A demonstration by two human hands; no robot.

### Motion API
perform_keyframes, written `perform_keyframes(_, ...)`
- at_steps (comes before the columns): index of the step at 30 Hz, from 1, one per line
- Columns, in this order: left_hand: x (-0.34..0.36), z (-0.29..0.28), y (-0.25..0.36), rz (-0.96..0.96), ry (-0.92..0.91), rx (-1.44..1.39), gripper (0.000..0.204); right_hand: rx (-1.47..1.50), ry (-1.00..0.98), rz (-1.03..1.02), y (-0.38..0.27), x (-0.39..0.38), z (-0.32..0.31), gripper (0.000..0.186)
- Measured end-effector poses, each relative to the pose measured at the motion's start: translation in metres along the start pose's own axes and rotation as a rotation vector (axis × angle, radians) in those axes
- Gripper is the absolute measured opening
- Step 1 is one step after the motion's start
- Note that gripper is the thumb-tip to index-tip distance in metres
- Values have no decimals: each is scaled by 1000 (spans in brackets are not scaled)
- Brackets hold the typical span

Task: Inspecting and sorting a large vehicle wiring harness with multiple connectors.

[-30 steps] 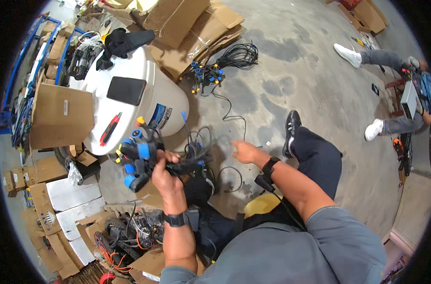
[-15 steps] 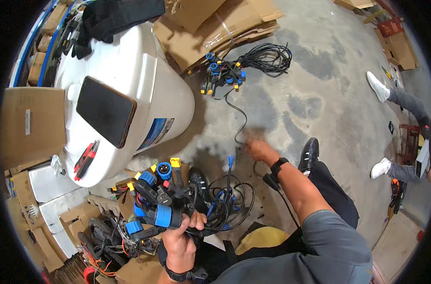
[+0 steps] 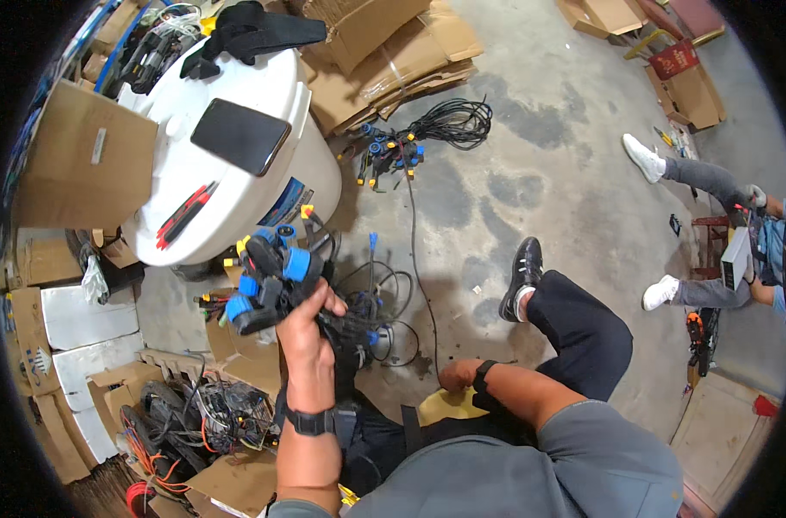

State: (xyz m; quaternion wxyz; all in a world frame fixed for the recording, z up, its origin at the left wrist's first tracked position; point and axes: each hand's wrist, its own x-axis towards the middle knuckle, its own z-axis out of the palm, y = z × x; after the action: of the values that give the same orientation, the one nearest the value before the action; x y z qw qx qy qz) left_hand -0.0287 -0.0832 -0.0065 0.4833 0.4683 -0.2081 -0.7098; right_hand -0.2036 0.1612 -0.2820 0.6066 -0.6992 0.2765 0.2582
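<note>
My left hand (image 3: pixel 309 318) is wrapped round a bunch of black cable connectors (image 3: pixel 276 274) with blue rings and yellow tags, held up in front of the white barrel. Loops of black cable (image 3: pixel 402 293) with a blue plug hang and lie just beyond it. Close to my lap, my right hand (image 3: pixel 456 375) is closed on a long black cable (image 3: pixel 423 285). That cable stretches across the floor from a second bundle of blue-ringed connectors (image 3: pixel 389 155). A coil of black cable (image 3: pixel 455 123) lies attached to this far bundle.
On the white barrel (image 3: pixel 315 164) lie a phone (image 3: pixel 240 136), red-handled pliers (image 3: pixel 186 216) and black cloth (image 3: pixel 259 33). Flattened cardboard (image 3: pixel 410 65) is stacked behind. Boxes of wires and parts (image 3: pixel 229 410) stand at lower left. Another person's leg (image 3: pixel 708 175) shows at right.
My right hand has drawn back toward my lap, pulling the cable straight from the far bundle. My left hand has lifted the connectors slightly, and the whole view has shifted.
</note>
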Motion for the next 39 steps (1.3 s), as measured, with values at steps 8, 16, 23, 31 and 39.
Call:
perform_keyframes(8, 11, 0, 8, 108, 12, 60, 13, 305, 586, 158, -6, -47, -8, 30)
perform_keyframes(16, 14, -28, 15, 147, 14, 14, 12, 679, 1959, -134, -136, -360, -160, 20)
perform_keyframes(23, 8, -22, 17, 144, 0, -80, 8, 408, 1793, -1123, -247, -568, -135, 21)
perform_keyframes(31, 3, -21, 9, 101, -38, -97, 7, 623, 2059, -682, -214, -519, -168, 18)
perform_keyframes(39, 4, -19, 11, 83, -47, -82, 8, 732, 1997, -640, -185, -479, -193, 12)
